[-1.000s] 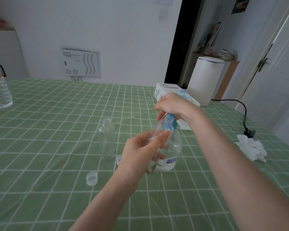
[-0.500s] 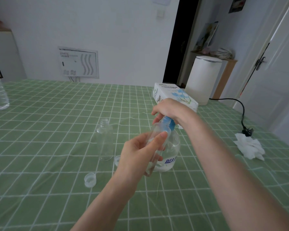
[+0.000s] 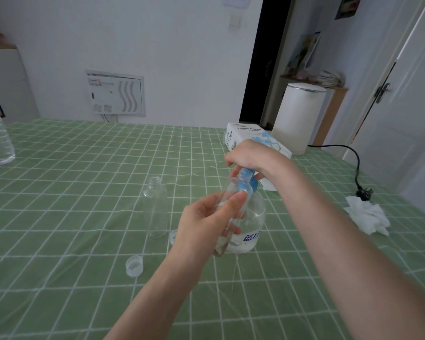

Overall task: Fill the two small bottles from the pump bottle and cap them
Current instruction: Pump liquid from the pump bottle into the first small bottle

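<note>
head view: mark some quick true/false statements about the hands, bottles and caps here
1. The left hand holds a small bottle tilted up against the blue top of the pump bottle. True.
2. The second small bottle standing on the tablecloth has its cap on. False: its neck is open, and a loose cap lies on the cloth nearer the camera.
3. The right hand rests on the tissue box. False: it grips the pump bottle's blue pump head; the box lies behind it.
4. A crumpled tissue lies on the cloth to the right. True.
</note>
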`<state>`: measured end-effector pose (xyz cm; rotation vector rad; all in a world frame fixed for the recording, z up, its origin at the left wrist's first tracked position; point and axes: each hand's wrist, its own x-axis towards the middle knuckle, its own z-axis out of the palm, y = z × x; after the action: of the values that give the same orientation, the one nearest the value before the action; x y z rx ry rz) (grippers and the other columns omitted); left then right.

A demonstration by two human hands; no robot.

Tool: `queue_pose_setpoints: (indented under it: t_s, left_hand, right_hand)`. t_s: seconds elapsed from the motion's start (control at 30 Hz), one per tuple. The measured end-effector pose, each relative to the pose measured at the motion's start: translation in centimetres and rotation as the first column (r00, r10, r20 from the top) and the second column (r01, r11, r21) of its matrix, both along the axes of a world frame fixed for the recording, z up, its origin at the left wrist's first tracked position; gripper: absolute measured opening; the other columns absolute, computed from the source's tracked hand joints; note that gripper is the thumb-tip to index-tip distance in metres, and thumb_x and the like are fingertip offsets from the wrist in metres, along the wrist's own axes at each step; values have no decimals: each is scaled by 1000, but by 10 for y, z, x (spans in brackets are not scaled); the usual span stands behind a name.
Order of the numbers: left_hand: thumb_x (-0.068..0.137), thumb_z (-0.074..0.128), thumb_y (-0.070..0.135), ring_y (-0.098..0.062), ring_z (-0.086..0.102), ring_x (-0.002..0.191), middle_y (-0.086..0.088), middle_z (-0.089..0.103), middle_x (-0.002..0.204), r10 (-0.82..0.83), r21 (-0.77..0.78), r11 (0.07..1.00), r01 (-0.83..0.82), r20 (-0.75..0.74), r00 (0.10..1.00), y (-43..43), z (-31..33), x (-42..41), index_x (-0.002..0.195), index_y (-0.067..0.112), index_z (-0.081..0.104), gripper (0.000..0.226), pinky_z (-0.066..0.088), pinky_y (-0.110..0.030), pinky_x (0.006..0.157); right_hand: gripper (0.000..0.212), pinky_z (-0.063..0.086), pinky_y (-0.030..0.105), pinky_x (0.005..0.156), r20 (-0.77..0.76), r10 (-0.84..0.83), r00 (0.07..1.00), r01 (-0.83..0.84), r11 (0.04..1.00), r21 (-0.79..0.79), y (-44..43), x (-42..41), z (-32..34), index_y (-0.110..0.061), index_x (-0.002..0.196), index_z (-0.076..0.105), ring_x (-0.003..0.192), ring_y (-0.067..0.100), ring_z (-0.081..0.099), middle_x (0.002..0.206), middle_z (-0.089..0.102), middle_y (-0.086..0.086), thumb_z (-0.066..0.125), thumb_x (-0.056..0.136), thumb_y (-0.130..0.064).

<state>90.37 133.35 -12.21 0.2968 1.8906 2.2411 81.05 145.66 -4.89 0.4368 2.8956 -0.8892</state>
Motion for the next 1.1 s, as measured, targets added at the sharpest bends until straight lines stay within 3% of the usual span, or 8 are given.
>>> queue_pose_setpoints:
  t_s: [0.3, 0.43, 0.6, 0.7, 0.83, 0.9, 1.03, 1.1]
  left_hand:
    - [60, 65, 57, -4, 62, 52, 6, 73, 72, 2, -10, 1000, -2, 17, 1000, 0, -4, 1, 89, 24, 74, 45, 49, -15, 48]
    - [58, 65, 59, -3, 62, 52, 7, 73, 72, 2, -18, 1000, -2, 14, 1000, -1, -4, 1, 89, 25, 74, 46, 46, -13, 46]
    - [57, 65, 58, -3, 62, 53, 5, 74, 74, -4, -12, 1000, 4, 14, 1000, -1, -3, 0, 91, 22, 74, 50, 47, -12, 49]
    - [62, 65, 56, -2, 61, 51, 7, 73, 72, -9, -9, 1000, 9, 14, 1000, -2, 0, 1, 91, 22, 74, 46, 45, -12, 44]
    - [62, 65, 54, -1, 62, 51, 8, 74, 71, -2, 3, 1000, 2, 18, 1000, -2, 1, 2, 91, 21, 73, 45, 44, -11, 43]
    - [62, 66, 54, -1, 62, 50, 8, 74, 71, 3, 9, 1000, -3, 20, 1000, -1, 1, 2, 91, 21, 73, 45, 44, -12, 43]
    - [60, 66, 53, -2, 60, 49, 6, 73, 70, 17, 1, 1000, -17, 23, 1000, -1, 0, 3, 88, 20, 73, 44, 43, -12, 42]
    - [60, 66, 53, -2, 60, 49, 6, 72, 70, 26, -5, 1000, -25, 34, 999, 0, -1, 3, 85, 21, 74, 41, 41, -12, 41]
  right_hand:
    - [35, 49, 33, 79, -9, -13, 1000, 12, 1000, -27, 1, 0, -9, -2, 122, 56, 84, 24, 57, 115, 70, 15, 50, 90, -14]
    - [36, 51, 36, 88, -23, -7, 1000, 7, 1000, -17, 1, 1, -11, -2, 123, 56, 87, 25, 59, 113, 71, 13, 50, 91, -15]
    - [32, 52, 35, 84, -30, -22, 999, 21, 999, -39, 1, 2, -8, -3, 117, 58, 86, 27, 61, 110, 72, 14, 50, 89, -16]
    - [29, 49, 30, 73, -41, -20, 999, 19, 1000, -24, 2, 4, 1, -5, 112, 61, 81, 25, 61, 105, 73, 14, 49, 89, -19]
    - [30, 47, 30, 69, -23, -11, 1000, 10, 999, -45, -1, 4, 2, -6, 117, 60, 86, 26, 62, 108, 73, 13, 51, 90, -18]
    - [32, 48, 31, 73, -23, -2, 1000, 1, 999, -52, -2, 3, 0, -3, 119, 59, 92, 27, 65, 111, 72, 14, 51, 91, -17]
    - [38, 50, 37, 96, -27, -4, 1000, 2, 998, -62, -1, 2, -7, 1, 126, 56, 106, 27, 66, 118, 70, 16, 50, 91, -15]
    - [37, 49, 33, 89, -16, 1, 1000, -3, 997, -73, -1, 2, -10, 0, 124, 57, 97, 25, 65, 117, 70, 15, 52, 91, -16]
